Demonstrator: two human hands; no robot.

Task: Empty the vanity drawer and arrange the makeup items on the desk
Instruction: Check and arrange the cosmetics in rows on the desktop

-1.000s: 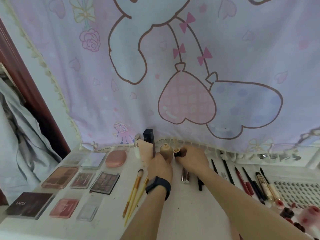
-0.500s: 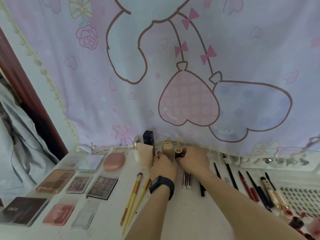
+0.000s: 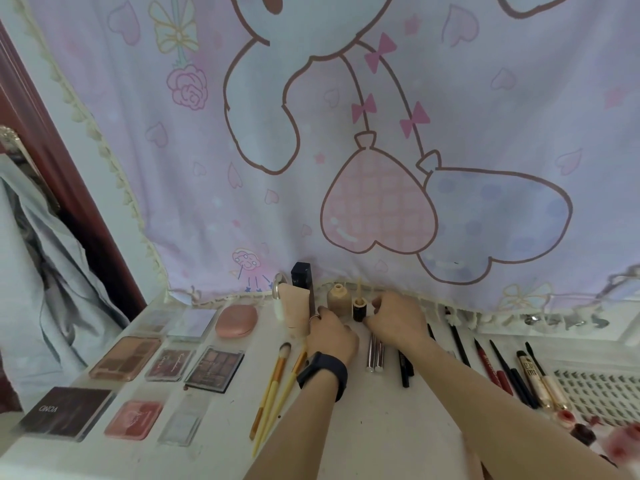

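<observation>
At the back of the white desk (image 3: 363, 427) stands a beige foundation bottle (image 3: 336, 296) with its neck uncovered. My left hand (image 3: 330, 333), with a dark watch on the wrist, curls around the bottle's base; its fingertips are hidden. Just right of the bottle stands a small black cap (image 3: 359, 308) with a thin applicator wand pointing up. My right hand (image 3: 396, 318) pinches this cap from the right side. A beige tube (image 3: 294, 306) and a black box (image 3: 302, 273) stand left of the bottle.
Eyeshadow palettes (image 3: 126, 358) and a pink compact (image 3: 236, 320) lie on the left. Two yellow brushes (image 3: 273, 393) lie by my left wrist. Silver tubes (image 3: 375, 353), pencils and liners (image 3: 502, 372) and a lash tray (image 3: 599, 393) sit on the right. A printed curtain (image 3: 346, 168) hangs behind.
Both hands stay at the beige bottle and black cap. My right hand has shifted slightly right, so more of the cap and wand shows. The camera has tilted a little upward.
</observation>
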